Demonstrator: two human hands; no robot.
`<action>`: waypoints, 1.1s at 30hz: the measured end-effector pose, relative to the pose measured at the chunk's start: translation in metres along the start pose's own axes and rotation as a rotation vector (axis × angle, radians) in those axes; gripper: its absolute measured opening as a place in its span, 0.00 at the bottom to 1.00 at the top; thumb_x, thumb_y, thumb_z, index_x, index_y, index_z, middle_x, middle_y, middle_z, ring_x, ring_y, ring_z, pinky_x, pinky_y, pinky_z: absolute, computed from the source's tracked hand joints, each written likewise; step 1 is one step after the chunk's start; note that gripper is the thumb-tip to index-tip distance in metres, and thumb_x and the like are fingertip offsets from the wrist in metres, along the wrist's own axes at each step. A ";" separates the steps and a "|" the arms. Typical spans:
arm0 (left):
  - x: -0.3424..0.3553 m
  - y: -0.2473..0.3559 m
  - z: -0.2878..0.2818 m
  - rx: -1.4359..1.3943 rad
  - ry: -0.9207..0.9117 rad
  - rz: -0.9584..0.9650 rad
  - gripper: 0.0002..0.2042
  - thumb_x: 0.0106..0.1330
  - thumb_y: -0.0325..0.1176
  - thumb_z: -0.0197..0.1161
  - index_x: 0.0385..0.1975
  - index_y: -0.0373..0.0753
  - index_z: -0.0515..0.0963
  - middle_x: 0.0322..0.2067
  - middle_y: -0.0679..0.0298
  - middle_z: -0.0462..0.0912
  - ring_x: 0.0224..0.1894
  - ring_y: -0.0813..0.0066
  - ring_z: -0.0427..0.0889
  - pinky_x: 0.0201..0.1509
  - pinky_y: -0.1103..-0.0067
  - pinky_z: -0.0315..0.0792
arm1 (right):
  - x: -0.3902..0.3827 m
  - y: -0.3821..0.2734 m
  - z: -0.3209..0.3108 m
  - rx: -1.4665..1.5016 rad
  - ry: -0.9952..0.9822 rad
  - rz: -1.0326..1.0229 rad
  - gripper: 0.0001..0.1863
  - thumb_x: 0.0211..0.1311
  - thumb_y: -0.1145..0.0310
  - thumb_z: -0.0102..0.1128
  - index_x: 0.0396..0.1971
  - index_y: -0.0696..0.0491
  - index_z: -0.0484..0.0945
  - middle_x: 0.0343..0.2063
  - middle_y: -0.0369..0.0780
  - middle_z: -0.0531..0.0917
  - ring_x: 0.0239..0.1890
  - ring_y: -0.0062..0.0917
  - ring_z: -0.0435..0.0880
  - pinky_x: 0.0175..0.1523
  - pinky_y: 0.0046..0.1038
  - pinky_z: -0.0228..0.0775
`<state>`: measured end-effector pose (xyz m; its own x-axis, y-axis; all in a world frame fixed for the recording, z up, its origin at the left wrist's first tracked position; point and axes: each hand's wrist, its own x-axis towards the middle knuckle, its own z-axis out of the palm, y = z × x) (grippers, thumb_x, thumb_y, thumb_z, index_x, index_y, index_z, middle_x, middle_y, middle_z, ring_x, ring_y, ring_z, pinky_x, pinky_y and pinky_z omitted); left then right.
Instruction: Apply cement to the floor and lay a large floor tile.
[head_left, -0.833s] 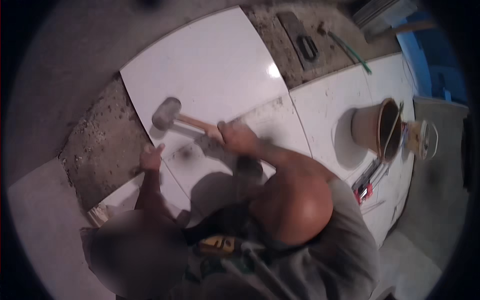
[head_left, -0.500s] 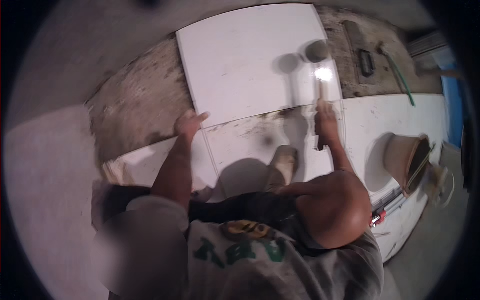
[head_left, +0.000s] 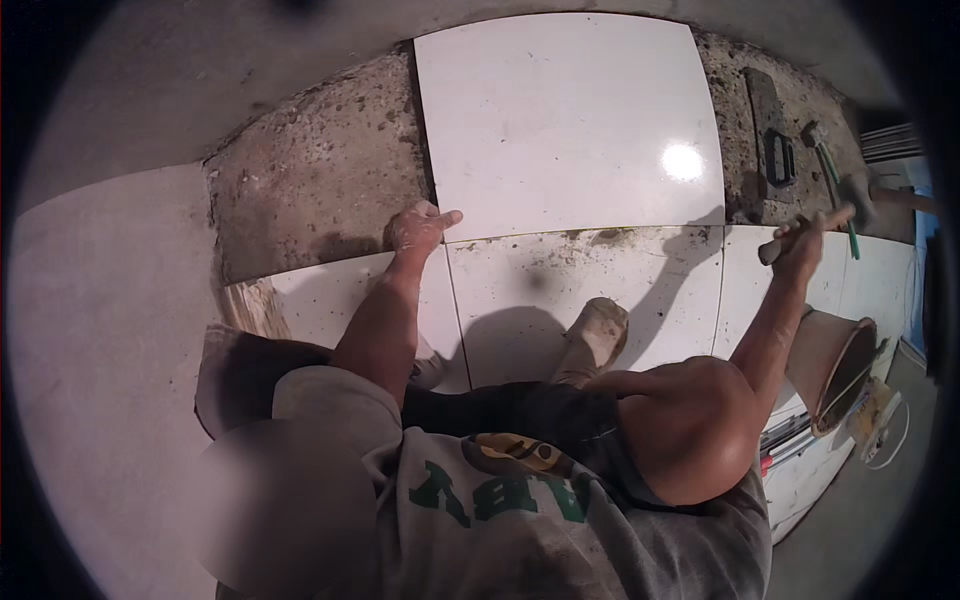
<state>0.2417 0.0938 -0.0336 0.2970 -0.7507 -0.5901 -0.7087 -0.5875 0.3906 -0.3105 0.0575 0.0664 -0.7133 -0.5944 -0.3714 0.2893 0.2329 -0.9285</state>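
Dim light, round glare [head_left: 683, 161] on white tile [head_left: 560, 125], dark shadows [head_left: 515, 342], black curved rim, mallet [head_left: 858, 199] seemingly blurred

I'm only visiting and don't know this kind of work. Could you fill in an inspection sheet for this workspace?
Surface: pale tiles with dark specks and smears; rough bare ground on both sides of the large tile.
Things at hand: large white tile; mallet with a wooden handle.
Clutter: float with black handle, green-handled hammer, brown bucket, small pail, long tools, partly hidden.
Grips: bare hands; left grip at the large tile's near left corner, thumb over it; right grip closed around the mallet's handle.
Cables: nothing seen.
Surroundings: grey surfaces at left; something blue at far right, unclear.
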 end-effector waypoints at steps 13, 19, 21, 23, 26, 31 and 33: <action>-0.004 0.001 -0.001 0.041 -0.016 -0.038 0.22 0.47 0.53 0.71 0.28 0.38 0.80 0.26 0.57 0.83 0.34 0.63 0.82 0.42 0.71 0.73 | -0.004 0.011 -0.014 -0.099 -0.131 0.159 0.16 0.62 0.54 0.58 0.27 0.51 0.69 0.15 0.33 0.69 0.14 0.21 0.70 0.18 0.24 0.65; 0.014 -0.015 0.005 0.249 0.059 0.080 0.23 0.48 0.56 0.69 0.29 0.39 0.81 0.22 0.60 0.83 0.31 0.64 0.82 0.41 0.71 0.73 | -0.036 0.051 0.010 -0.559 -0.186 0.236 0.16 0.64 0.50 0.54 0.26 0.48 0.71 0.12 0.29 0.65 0.12 0.17 0.65 0.17 0.22 0.60; 0.019 -0.020 0.008 0.075 -0.014 0.072 0.24 0.49 0.58 0.68 0.26 0.39 0.80 0.22 0.60 0.83 0.28 0.65 0.81 0.38 0.71 0.72 | -0.058 0.064 0.025 -0.473 -0.239 0.252 0.18 0.62 0.50 0.56 0.25 0.50 0.70 0.11 0.30 0.65 0.09 0.17 0.63 0.13 0.22 0.56; 0.018 -0.021 0.009 0.013 0.010 0.040 0.22 0.50 0.54 0.70 0.22 0.37 0.78 0.20 0.60 0.81 0.25 0.68 0.79 0.33 0.72 0.71 | -0.068 0.055 0.030 -0.430 -0.234 0.139 0.18 0.62 0.53 0.57 0.25 0.54 0.70 0.11 0.34 0.69 0.09 0.21 0.68 0.14 0.25 0.61; 0.008 -0.015 0.009 -0.140 0.031 0.137 0.19 0.50 0.47 0.72 0.19 0.36 0.76 0.17 0.61 0.79 0.21 0.71 0.76 0.29 0.73 0.70 | -0.069 0.026 0.030 -0.412 -0.232 0.032 0.19 0.63 0.52 0.56 0.26 0.54 0.69 0.12 0.35 0.70 0.08 0.20 0.68 0.14 0.24 0.61; -0.004 -0.007 0.003 -0.204 0.045 0.131 0.17 0.51 0.43 0.72 0.18 0.36 0.75 0.13 0.63 0.76 0.18 0.74 0.73 0.28 0.75 0.70 | -0.069 -0.002 0.021 -0.369 -0.166 -0.166 0.19 0.64 0.53 0.55 0.29 0.56 0.71 0.12 0.34 0.71 0.11 0.17 0.70 0.16 0.22 0.63; -0.003 -0.008 0.001 -0.189 0.015 0.182 0.19 0.51 0.45 0.72 0.17 0.35 0.74 0.13 0.62 0.76 0.19 0.72 0.75 0.28 0.74 0.70 | -0.074 0.005 0.023 -0.351 -0.065 -0.364 0.17 0.63 0.55 0.57 0.31 0.56 0.73 0.14 0.34 0.72 0.14 0.15 0.70 0.18 0.22 0.63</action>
<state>0.2461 0.1011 -0.0361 0.1860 -0.8525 -0.4886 -0.6198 -0.4876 0.6149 -0.2420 0.0850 0.0893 -0.6834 -0.7293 -0.0328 -0.2101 0.2395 -0.9479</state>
